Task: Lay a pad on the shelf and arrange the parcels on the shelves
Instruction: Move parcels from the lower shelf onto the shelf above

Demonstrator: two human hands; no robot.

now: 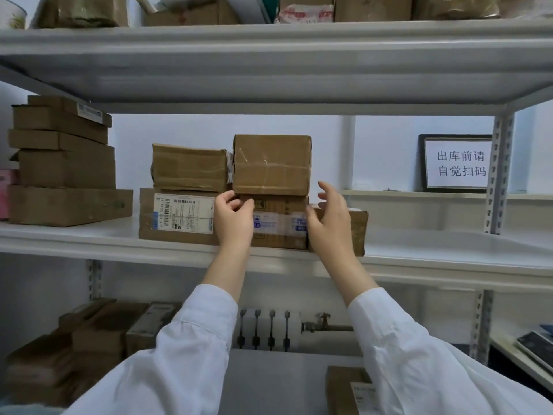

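A brown taped parcel (272, 163) sits on top of a parcel with blue-printed tape (279, 224) on the middle shelf (119, 244). My left hand (233, 218) is at the top parcel's lower left corner, its loosely curled fingertips touching there. To the parcel's right, my right hand (329, 223) is spread with relaxed fingers, just off the parcel's lower right corner and in front of a low brown parcel (359, 226). Neither hand grips anything. A white pad (449, 244) lies on the shelf surface.
Left of the top parcel are another brown parcel (190, 167) and, below it, a labelled one (176, 218). A stack of flat boxes (65, 163) fills the shelf's left end. A framed sign (456, 164) stands behind at right. More parcels (89, 339) sit lower down.
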